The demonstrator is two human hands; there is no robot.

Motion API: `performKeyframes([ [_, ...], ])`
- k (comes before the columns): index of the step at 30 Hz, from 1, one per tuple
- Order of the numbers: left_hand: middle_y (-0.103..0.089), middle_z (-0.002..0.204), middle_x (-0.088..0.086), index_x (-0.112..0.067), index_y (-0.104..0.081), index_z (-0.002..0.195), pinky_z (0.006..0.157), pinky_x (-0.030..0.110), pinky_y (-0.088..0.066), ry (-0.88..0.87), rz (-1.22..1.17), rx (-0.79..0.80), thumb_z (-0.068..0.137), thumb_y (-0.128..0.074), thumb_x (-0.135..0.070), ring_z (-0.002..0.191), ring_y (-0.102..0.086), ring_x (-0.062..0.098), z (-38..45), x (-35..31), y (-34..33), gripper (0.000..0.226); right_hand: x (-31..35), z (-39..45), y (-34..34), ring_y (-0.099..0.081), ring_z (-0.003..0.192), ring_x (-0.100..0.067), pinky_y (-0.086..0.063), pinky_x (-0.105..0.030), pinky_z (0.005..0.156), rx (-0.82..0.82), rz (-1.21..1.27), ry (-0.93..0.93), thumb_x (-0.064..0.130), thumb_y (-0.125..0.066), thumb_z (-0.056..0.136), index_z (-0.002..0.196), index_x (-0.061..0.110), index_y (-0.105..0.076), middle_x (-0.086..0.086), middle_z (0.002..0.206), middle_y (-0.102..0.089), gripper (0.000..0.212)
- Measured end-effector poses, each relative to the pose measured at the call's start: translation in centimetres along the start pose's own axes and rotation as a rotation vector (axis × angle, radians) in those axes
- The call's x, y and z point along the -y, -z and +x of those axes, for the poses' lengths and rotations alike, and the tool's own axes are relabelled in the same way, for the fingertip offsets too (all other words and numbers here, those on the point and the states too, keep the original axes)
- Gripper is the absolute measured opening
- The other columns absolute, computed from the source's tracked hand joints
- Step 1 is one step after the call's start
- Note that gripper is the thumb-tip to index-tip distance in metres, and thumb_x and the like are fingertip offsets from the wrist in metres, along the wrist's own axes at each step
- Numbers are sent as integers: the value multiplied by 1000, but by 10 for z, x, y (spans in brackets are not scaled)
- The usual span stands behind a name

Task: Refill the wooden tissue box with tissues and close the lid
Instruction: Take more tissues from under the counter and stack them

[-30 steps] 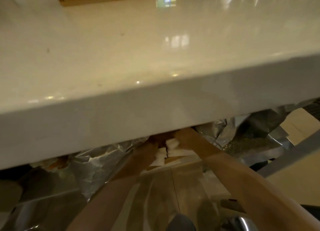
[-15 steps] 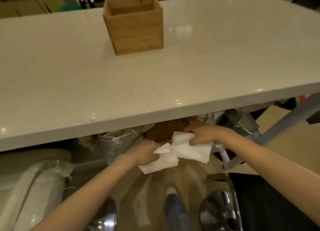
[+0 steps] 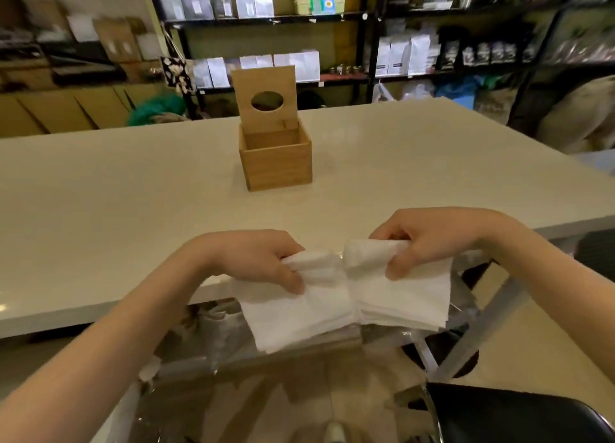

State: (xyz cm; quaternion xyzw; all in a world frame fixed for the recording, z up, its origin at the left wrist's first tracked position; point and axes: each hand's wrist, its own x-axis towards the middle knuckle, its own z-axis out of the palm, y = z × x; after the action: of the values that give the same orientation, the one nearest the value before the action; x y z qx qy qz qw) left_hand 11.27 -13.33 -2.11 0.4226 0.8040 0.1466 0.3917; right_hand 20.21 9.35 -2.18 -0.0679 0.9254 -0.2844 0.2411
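Your left hand (image 3: 258, 259) and right hand (image 3: 429, 239) are clamped on the tissue stack (image 3: 346, 306) at 6 o'clock, above the bench (image 3: 133, 209) edge. The wooden box (image 3: 276, 156) stands at 12 o'clock, lid (image 3: 264, 99) upright, seemingly empty: filling and closing remain.

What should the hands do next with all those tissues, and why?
Probably carry the tissue stack forward over the table to the wooden box. Both the left hand and right hand already grip it, the lid stands open, and no tissues show in the visible part of the box.
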Motion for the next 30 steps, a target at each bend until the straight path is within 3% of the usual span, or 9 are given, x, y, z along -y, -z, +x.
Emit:
performKeyframes([
  [3,-67,97,-3,-19,-62,100,73,20,-55,71,-5,4,87,-56,-22,89,-67,15,7,2,29,14,5,10,25,-69,80,-9,-55,-23,65,-24,-36,-11,30,-59,70,99,25,-66,6,95,-70,30],
  [6,-66,98,-2,-15,-62,105,79,24,-53,151,48,13,86,-58,-23,94,-66,20,21,8,50,22,4,34,44,-66,76,-4,-52,-18,64,-11,-80,-46,28,-59,74,86,33,-66,13,87,-68,14],
  [11,-63,100,-4,-17,-61,112,84,25,-49,218,121,20,83,-61,-29,94,-61,17,49,20,73,31,-8,76,65,-60,74,-12,-46,-27,69,-7,-149,-107,25,-60,76,82,19,-67,7,80,-63,11],
  [14,-61,97,-4,-17,-62,108,77,24,-46,198,206,-59,83,-62,-27,90,-57,15,65,28,88,27,-15,95,76,-55,71,-15,-41,-31,67,-18,-153,-126,26,-60,70,86,5,-64,0,77,-58,27],
  [17,-60,89,-6,-17,-62,97,72,25,-43,170,251,-137,81,-64,-28,84,-54,14,79,37,101,20,-22,111,87,-53,70,-16,-39,-33,66,-53,-148,-116,31,-57,63,84,4,-62,-1,75,-56,34],
  [21,-62,99,-3,-17,-62,106,83,32,-46,170,282,-226,79,-65,-34,92,-56,17,94,47,111,32,-30,127,100,-52,72,-16,-40,-32,68,-89,-146,-86,26,-61,73,88,5,-62,0,78,-57,26],
  [24,-57,97,-6,-21,-58,107,80,28,-45,174,299,-284,81,-63,-35,89,-53,13,98,50,113,30,-37,134,105,-59,79,-21,-48,-36,73,-117,-158,-78,21,-62,80,93,10,-63,-2,88,-64,17],
  [27,-58,103,-6,-23,-56,110,79,27,-47,174,301,-359,82,-61,-34,92,-54,13,97,48,107,30,-43,137,107,-60,93,-22,-49,-39,84,-158,-175,-77,23,-64,79,102,16,-62,-2,101,-65,24],
  [30,-51,124,-9,-28,-43,126,94,30,-45,146,411,-480,85,-57,-34,109,-51,12,92,41,94,44,-50,137,103,-55,101,-16,-47,-32,88,-210,-171,-61,26,-66,80,115,27,-54,6,107,-58,38],
])
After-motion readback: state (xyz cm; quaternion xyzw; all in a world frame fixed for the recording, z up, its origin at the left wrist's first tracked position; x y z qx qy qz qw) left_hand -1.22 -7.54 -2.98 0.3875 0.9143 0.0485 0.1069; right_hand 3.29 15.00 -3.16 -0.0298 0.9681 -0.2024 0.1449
